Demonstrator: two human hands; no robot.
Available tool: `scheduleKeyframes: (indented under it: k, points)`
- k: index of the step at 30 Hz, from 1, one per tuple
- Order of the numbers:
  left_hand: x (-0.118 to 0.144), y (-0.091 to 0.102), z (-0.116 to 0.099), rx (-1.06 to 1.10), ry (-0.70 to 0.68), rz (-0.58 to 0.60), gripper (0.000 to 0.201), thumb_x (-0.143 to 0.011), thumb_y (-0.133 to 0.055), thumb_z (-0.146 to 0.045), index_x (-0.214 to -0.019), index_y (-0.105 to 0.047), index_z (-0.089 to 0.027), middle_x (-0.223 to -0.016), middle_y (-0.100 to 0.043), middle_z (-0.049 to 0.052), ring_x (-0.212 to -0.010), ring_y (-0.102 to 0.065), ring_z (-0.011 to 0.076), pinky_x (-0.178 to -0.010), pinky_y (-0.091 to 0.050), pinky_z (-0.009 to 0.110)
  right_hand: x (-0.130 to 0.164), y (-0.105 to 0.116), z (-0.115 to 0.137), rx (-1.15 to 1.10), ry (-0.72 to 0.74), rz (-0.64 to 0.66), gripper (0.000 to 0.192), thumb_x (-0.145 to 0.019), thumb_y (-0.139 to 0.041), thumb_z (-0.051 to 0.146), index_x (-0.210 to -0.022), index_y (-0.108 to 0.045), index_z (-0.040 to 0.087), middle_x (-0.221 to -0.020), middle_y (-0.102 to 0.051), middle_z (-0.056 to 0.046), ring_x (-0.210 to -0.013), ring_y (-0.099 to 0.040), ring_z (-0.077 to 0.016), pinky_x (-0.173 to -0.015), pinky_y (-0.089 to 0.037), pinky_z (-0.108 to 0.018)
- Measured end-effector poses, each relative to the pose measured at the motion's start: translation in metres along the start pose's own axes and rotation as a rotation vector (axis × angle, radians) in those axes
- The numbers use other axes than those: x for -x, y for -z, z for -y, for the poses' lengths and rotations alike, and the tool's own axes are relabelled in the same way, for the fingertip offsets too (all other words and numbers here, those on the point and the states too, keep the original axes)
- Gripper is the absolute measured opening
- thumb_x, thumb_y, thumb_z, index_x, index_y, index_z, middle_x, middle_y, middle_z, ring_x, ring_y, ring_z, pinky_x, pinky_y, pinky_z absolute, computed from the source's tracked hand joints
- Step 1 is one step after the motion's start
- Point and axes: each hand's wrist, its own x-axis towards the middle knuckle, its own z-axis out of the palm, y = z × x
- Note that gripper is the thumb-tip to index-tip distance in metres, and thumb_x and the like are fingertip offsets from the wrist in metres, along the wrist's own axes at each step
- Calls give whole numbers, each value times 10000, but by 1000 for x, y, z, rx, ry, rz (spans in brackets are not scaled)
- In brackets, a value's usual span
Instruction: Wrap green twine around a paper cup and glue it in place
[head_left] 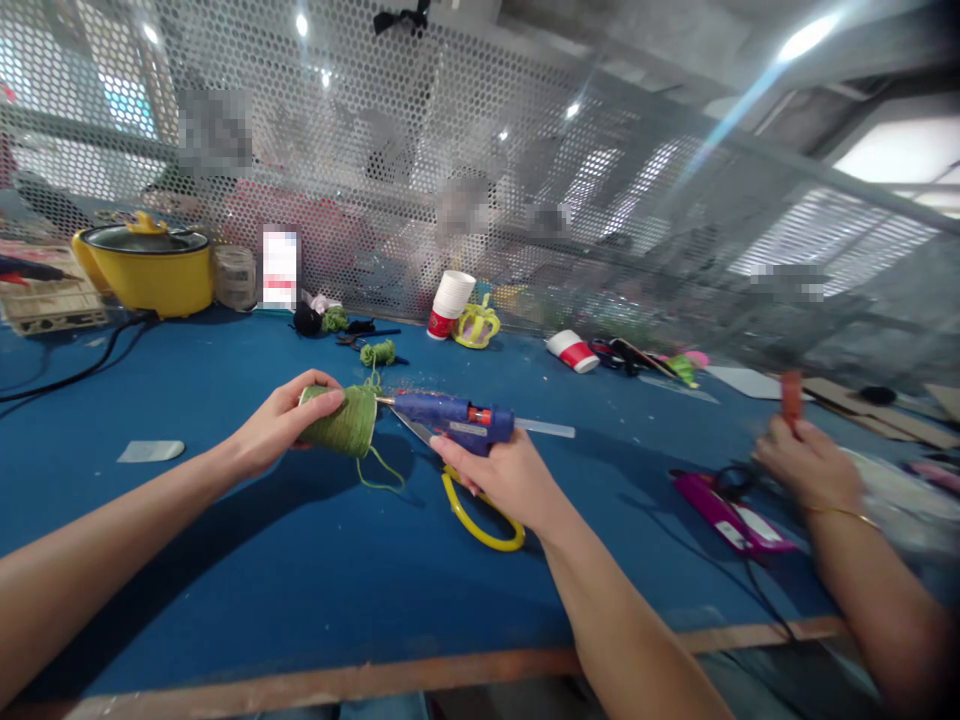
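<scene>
Left hand (279,425): grip clamped around the green yarn-wrapped cup (341,421), held on its side above the blue table (225,560) so its end faces the nozzle. Right hand (504,478): grip closed on the blue glue gun (454,416), levelled, tip touching the cup's rim. Yellow-handled scissors (480,515) lie just beneath the gun; another person's hand (806,462) works well apart, far right.

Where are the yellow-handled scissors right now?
In the head view, the yellow-handled scissors lie on the blue table near the middle, just under the right hand, which holds the blue glue gun.
</scene>
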Motion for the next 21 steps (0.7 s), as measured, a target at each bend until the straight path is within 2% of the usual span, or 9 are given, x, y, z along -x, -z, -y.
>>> scheduleKeyframes:
  k: [11,21]
  points:
    - [1,2,-1,-68,-95,28,312,-756,-501,-500,-905,-513,-227,-675,-479,-27,-566,-433,123,-440,-347,182,-1,0,0,9,-29,4,271,-778,-553,362,-579,-507,184,-402,-463,46,-370,-435,-90,-450,-400,-235]
    - [-1,1,1,9,-9,7,311,-740,-508,-503,-893,-518,-232,-646,-456,-38,-550,-414,117,-438,-323,180,0,1,-2,-5,-58,26,288,-769,-552,393,-577,-515,183,-421,-476,32,-376,-448,-95,-420,-397,-232]
